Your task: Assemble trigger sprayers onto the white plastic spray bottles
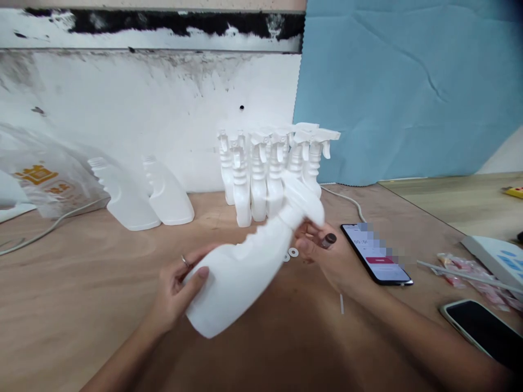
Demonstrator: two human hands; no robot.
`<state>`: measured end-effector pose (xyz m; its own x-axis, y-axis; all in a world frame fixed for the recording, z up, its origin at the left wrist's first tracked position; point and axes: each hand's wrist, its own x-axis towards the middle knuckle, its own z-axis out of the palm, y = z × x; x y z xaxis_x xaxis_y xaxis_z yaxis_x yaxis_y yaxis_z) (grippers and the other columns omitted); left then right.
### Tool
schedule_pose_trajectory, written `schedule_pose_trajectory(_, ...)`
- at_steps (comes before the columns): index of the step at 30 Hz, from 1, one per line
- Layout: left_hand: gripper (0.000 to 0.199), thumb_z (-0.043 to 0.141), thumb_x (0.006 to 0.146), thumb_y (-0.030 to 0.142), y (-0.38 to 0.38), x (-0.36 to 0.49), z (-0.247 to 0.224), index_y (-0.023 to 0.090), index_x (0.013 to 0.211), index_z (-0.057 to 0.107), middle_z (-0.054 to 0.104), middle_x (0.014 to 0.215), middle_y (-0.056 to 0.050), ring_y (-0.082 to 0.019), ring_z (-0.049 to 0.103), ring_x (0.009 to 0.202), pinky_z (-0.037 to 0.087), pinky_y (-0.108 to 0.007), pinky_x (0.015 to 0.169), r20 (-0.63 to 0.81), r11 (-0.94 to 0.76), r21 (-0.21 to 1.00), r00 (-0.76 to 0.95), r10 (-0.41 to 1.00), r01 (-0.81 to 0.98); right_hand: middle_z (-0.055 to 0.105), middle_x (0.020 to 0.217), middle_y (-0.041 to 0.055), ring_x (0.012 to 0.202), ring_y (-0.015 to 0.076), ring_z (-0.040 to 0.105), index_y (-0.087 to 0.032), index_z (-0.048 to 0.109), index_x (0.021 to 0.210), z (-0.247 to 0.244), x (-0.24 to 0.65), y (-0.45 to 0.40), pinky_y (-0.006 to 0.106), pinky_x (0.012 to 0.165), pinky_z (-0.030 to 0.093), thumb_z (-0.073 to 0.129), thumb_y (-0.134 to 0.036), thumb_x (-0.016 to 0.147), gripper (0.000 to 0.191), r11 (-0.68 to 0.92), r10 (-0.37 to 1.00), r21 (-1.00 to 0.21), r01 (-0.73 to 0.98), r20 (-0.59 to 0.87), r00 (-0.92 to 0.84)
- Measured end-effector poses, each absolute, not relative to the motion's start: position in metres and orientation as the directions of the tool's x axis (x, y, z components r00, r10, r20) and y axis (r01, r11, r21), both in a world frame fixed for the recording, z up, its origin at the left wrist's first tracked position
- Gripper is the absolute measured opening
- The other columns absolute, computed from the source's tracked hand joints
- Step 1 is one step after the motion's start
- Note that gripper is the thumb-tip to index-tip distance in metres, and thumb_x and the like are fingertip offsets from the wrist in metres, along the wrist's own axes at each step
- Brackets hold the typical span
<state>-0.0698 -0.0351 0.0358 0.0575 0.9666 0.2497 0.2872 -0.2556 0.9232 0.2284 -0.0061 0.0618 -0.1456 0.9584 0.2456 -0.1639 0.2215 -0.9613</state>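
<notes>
A white spray bottle (239, 277) is tilted in front of me, its trigger head (304, 198) toward the upper right. My left hand (182, 277), with a ring on one finger, is wrapped round its lower body, thumb on the near side. Curled fingers of my right hand (314, 245) are at the bottle's neck, just under the trigger head, which partly hides them. A short dark brown cylinder (328, 240) shows at my right palm; its kind I cannot make out. Behind stand several white spray bottles (259, 188) with trigger heads. Small white washers (293, 252) lie beside the neck.
Two headless white bottles (169, 198) lean at the left, near a plastic bag (53, 179). To the right lie a lit phone (376, 256), a dark phone (486, 332), small plastic packets (469, 275) and a white box (498, 258). A cable (347, 198) runs behind the lit phone.
</notes>
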Motion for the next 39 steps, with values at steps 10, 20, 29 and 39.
schedule_pose_trajectory(10, 0.060, 0.056, 0.087, 0.063, -0.041, -0.058, 0.034, 0.032, 0.139, 0.054, 0.048, 0.149, -0.010, -0.038, 0.044, 0.138, 0.041, -0.052, 0.110, 0.621, -0.667, 0.604, 0.267, 0.737, 0.435, 0.043, 0.056, -0.0060, 0.048, 0.0058, 0.032, -0.017, 0.056, 0.067, 0.069, 0.223, -0.008, 0.021, 0.042, 0.024, 0.085, -0.046, 0.070, 0.042, 0.134, 0.989, -0.942, -0.309, 0.107, 0.103)
schedule_pose_trajectory(20, 0.090, 0.076, 0.076, 0.030, -0.066, -0.016, 0.037, 0.034, 0.153, 0.030, 0.034, 0.158, -0.013, -0.041, 0.031, 0.146, 0.031, -0.061, 0.117, 0.518, -0.792, 0.387, 0.599, 0.611, 0.473, 0.036, 0.054, -0.0087, 0.045, 0.0044, 0.026, -0.019, 0.047, 0.068, 0.069, 0.218, -0.008, 0.018, 0.041, 0.021, 0.083, -0.047, 0.072, 0.046, 0.056, 0.988, -0.914, -0.402, -0.007, 0.155)
schedule_pose_trajectory(29, 0.078, 0.073, 0.067, 0.051, -0.062, -0.033, 0.044, 0.034, 0.140, 0.050, 0.056, 0.142, -0.008, -0.040, 0.059, 0.121, 0.055, -0.051, 0.092, -0.011, 0.210, 0.938, 0.581, 0.814, -0.277, 0.051, 0.068, -0.0016, 0.059, 0.0121, 0.044, -0.020, 0.059, 0.076, 0.083, 0.219, -0.010, 0.024, 0.051, 0.040, 0.074, -0.038, 0.074, 0.024, 0.089, 0.995, -0.890, -0.448, 0.104, -0.010)
schedule_pose_trajectory(39, 0.069, 0.074, 0.064, 0.045, -0.056, -0.042, 0.035, 0.033, 0.131, 0.062, 0.066, 0.130, -0.006, -0.038, 0.064, 0.115, 0.054, -0.047, 0.093, -0.182, 0.423, 0.827, 0.537, 0.824, -0.369, 0.056, 0.080, 0.0000, 0.068, 0.0117, 0.049, -0.019, 0.063, 0.080, 0.078, 0.221, -0.008, 0.023, 0.060, 0.045, 0.082, -0.038, 0.075, 0.027, 0.028, 0.996, -0.881, -0.472, 0.062, -0.057)
